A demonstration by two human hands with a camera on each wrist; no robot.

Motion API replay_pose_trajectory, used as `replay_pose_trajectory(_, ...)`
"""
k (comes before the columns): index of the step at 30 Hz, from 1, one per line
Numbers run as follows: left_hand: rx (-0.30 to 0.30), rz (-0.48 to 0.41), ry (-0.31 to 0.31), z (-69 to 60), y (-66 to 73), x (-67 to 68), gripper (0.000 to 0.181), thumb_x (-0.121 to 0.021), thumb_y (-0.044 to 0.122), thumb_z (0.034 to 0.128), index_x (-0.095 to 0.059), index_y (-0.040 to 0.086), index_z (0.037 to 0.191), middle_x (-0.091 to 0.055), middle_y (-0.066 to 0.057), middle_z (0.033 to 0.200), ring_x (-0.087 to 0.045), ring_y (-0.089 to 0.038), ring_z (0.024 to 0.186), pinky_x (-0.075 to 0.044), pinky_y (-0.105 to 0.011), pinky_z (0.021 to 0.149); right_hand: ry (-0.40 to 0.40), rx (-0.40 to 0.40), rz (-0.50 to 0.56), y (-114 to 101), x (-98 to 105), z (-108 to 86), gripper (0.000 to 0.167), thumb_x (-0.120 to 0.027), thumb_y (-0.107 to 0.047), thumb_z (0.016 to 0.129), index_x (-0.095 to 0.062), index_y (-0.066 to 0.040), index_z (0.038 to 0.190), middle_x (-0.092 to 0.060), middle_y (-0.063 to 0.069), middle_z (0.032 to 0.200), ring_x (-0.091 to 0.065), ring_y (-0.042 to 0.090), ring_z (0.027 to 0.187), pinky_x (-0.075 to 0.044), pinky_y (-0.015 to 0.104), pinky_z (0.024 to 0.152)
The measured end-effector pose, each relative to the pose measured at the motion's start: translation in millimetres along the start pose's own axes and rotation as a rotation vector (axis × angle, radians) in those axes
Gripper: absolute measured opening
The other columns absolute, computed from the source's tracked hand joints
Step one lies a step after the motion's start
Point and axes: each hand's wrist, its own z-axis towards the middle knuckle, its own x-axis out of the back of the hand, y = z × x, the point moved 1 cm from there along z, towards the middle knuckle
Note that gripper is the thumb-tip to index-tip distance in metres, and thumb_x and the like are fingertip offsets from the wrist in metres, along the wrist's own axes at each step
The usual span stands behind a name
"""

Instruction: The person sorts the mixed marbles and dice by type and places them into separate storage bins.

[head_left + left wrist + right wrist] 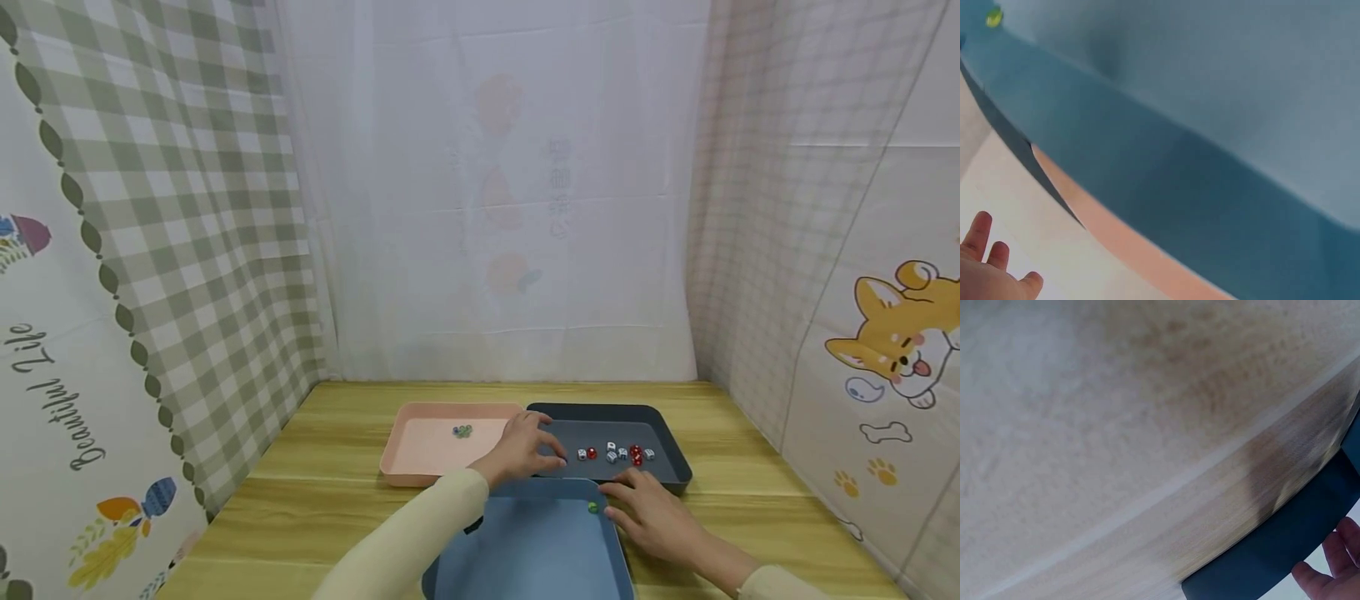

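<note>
My left hand (521, 450) hovers over the meeting edges of the pink tray (401, 442) and the dark grey tray (667, 433), its fingers apart and nothing visible between them. In the left wrist view, the same hand (991, 275) shows a few spread fingers. My right hand (656, 515) is beside the far right corner of the blue tray (551, 483). Its fingers bend loosely near the dark tray's front edge; whether they touch it I cannot tell. One green die (592, 507) lies in that blue corner. Red dice (636, 455) and white dice (611, 447) lie in the dark tray.
Several small greenish and bluish dice (462, 432) sit together in the pink tray. The three trays stand close together on a wood-grain table (330, 492). A checked cloth (217, 208) hangs at the left, and a white curtain (420, 250) closes off the back.
</note>
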Motion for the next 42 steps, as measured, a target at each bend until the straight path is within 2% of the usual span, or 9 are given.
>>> replay_pose_trajectory(3, 0.032, -0.065, 0.028, -0.2, -11.3, 10.0, 0.009, -0.072, 0.036, 0.0920, -0.079, 0.030, 0.095, -0.046, -0.004, 0.147, -0.035, -0.025, 0.138, -0.024, -0.052, 0.112, 0.015, 0.014, -0.004, 0, 0, -0.3, 0.029, -0.069, -0.030, 0.094, -0.072, -0.015, 0.119, -0.056, -0.001, 0.108, -0.054, 0.020, 0.097, -0.051, 0.044, 0.079)
replay_pose_trajectory(10, 0.048, -0.187, 0.135, -3.7, -47.8, 30.0, 0.007, -0.072, 0.028, 0.0924, -0.078, 0.023, 0.092, -0.053, -0.010, 0.140, -0.038, -0.031, 0.137, -0.024, -0.059, 0.109, 0.035, 0.039, -0.009, 0, 1, -0.8, 0.029, -0.068, -0.029, 0.094, -0.072, -0.014, 0.119, -0.056, -0.001, 0.108, -0.055, 0.021, 0.097, -0.051, 0.044, 0.080)
replay_pose_trajectory(17, 0.227, -0.258, 0.190, -11.6, -87.0, 42.9, 0.008, -0.073, 0.029, 0.0916, -0.079, 0.023, 0.092, -0.046, -0.014, 0.146, -0.033, -0.040, 0.138, -0.023, -0.061, 0.109, 0.019, 0.025, -0.008, 0, 1, -0.5, 0.030, -0.068, -0.030, 0.094, -0.072, -0.014, 0.119, -0.057, -0.001, 0.108, -0.055, 0.021, 0.098, -0.051, 0.045, 0.081)
replay_pose_trajectory(22, 0.339, -0.319, 0.224, -18.5, -108.9, 47.6, 0.010, -0.073, 0.029, 0.0916, -0.079, 0.022, 0.094, -0.046, -0.015, 0.148, -0.032, -0.039, 0.140, -0.023, -0.061, 0.109, 0.015, 0.027, -0.007, 1, 0, -1.2, 0.030, -0.068, -0.030, 0.094, -0.072, -0.015, 0.120, -0.056, -0.001, 0.109, -0.055, 0.021, 0.098, -0.051, 0.045, 0.081)
replay_pose_trajectory(28, 0.465, -0.447, 0.290, -28.6, -129.2, 45.7, 0.012, -0.073, 0.028, 0.0916, -0.079, 0.018, 0.095, -0.042, -0.017, 0.150, -0.028, -0.039, 0.141, -0.022, -0.061, 0.111, 0.006, 0.017, -0.001, 0, 1, -1.4, 0.030, -0.068, -0.030, 0.094, -0.072, -0.015, 0.120, -0.057, 0.000, 0.109, -0.055, 0.021, 0.099, -0.051, 0.046, 0.082)
replay_pose_trajectory(32, 0.517, -0.487, 0.304, -39.2, -137.6, 41.2, 0.012, -0.073, 0.026, 0.0924, -0.078, 0.016, 0.096, -0.040, -0.019, 0.150, -0.028, -0.041, 0.141, -0.030, -0.058, 0.109, 0.013, 0.019, -0.001, 0, 1, -1.6, 0.030, -0.068, -0.030, 0.094, -0.072, -0.015, 0.120, -0.057, 0.000, 0.109, -0.055, 0.022, 0.099, -0.051, 0.046, 0.081)
replay_pose_trajectory(35, 0.509, -0.459, 0.313, -46.2, -142.2, 38.3, 0.011, -0.072, 0.024, 0.0929, -0.078, 0.016, 0.097, -0.042, -0.021, 0.148, -0.030, -0.043, 0.139, -0.035, -0.057, 0.107, 0.016, 0.024, 0.001, -1, 1, -1.3, 0.030, -0.068, -0.030, 0.095, -0.072, -0.014, 0.120, -0.057, 0.000, 0.109, -0.055, 0.022, 0.099, -0.051, 0.046, 0.081)
replay_pose_trajectory(39, 0.445, -0.351, 0.300, -51.2, -146.9, 34.7, 0.010, -0.072, 0.023, 0.0933, -0.078, 0.017, 0.098, -0.049, -0.022, 0.141, -0.034, -0.045, 0.136, -0.038, -0.059, 0.102, 0.019, 0.024, 0.001, -2, 2, -0.7, 0.030, -0.068, -0.030, 0.095, -0.072, -0.014, 0.120, -0.057, 0.000, 0.108, -0.055, 0.022, 0.099, -0.051, 0.045, 0.081)
replay_pose_trajectory(42, 0.427, -0.317, 0.280, -53.7, -149.0, 30.5, 0.008, -0.073, 0.022, 0.0922, -0.077, 0.016, 0.095, -0.053, -0.021, 0.138, -0.039, -0.044, 0.133, -0.042, -0.059, 0.098, 0.012, 0.019, 0.000, -2, 2, -0.3, 0.030, -0.068, -0.030, 0.095, -0.072, -0.014, 0.120, -0.057, 0.000, 0.108, -0.055, 0.021, 0.098, -0.051, 0.045, 0.081)
